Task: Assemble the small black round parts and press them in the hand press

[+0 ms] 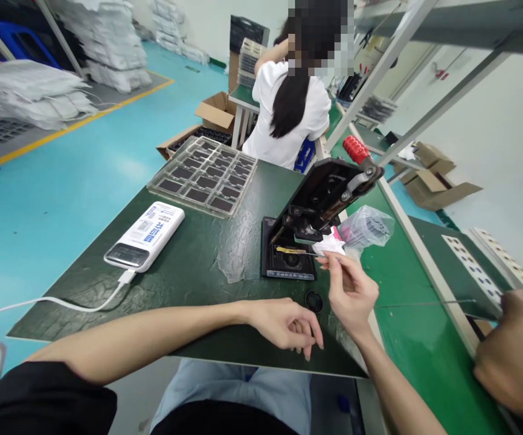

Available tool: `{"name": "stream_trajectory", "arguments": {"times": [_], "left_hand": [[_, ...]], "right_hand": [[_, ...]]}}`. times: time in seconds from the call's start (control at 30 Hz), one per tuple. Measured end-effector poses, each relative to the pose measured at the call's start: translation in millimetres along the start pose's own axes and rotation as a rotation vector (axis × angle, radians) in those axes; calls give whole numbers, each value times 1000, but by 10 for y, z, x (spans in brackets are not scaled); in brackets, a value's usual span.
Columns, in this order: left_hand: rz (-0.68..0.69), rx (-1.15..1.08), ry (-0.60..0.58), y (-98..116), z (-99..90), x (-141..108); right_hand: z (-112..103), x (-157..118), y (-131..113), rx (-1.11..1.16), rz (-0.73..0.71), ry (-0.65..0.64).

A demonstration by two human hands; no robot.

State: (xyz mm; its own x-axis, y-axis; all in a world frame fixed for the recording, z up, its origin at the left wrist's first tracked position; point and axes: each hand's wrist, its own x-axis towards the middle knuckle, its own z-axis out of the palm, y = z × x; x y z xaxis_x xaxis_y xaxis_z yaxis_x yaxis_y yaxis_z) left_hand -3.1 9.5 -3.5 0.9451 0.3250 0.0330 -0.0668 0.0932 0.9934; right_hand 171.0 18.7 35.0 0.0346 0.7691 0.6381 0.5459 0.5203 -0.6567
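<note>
My right hand (349, 293) pinches a thin tweezers-like tool (311, 254) at the right side of a black press fixture (288, 275). From the tool's tip a narrow gold-yellow strip (288, 250) reaches over the fixture's base; I cannot tell whether it touches the base. The fixture's hinged upper part (318, 193) is tilted up, with a red-gripped lever (356, 149) at its top. Near the table's front edge, my left hand (282, 326) hangs loosely with bent fingers and holds nothing. A small round black cap (313, 301) lies between my hands.
A clear tray of dark rectangular pieces (209, 172) and a white power bank (146, 237) with a cable lie left. Behind the fixture stands a plastic bag of pieces (365, 229). A person in white (284, 115) sits ahead; another person's hand (513, 350) works at right.
</note>
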Motion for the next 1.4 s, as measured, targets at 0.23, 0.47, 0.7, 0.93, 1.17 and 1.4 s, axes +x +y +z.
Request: {"name": "stream_trajectory", "arguments": {"times": [0.23, 0.47, 0.7, 0.93, 1.17, 1.4], "left_hand": [[5, 45, -7, 7, -5, -8], [258, 722, 500, 59, 64, -25], [289, 1217, 490, 38, 77, -60], [251, 1209, 510, -14, 50, -52], [281, 1256, 511, -14, 48, -60], [192, 1377, 444, -28, 82, -92]], "right_hand": [[71, -28, -17, 3, 12, -27], [-502, -106, -277, -124, -61, 46], [-881, -546, -182, -332, 33, -92], [-832, -769, 1, -281, 180, -81], [-482, -464, -94, -200, 62, -150], [-308, -443, 38, -198, 64, -179]]}}
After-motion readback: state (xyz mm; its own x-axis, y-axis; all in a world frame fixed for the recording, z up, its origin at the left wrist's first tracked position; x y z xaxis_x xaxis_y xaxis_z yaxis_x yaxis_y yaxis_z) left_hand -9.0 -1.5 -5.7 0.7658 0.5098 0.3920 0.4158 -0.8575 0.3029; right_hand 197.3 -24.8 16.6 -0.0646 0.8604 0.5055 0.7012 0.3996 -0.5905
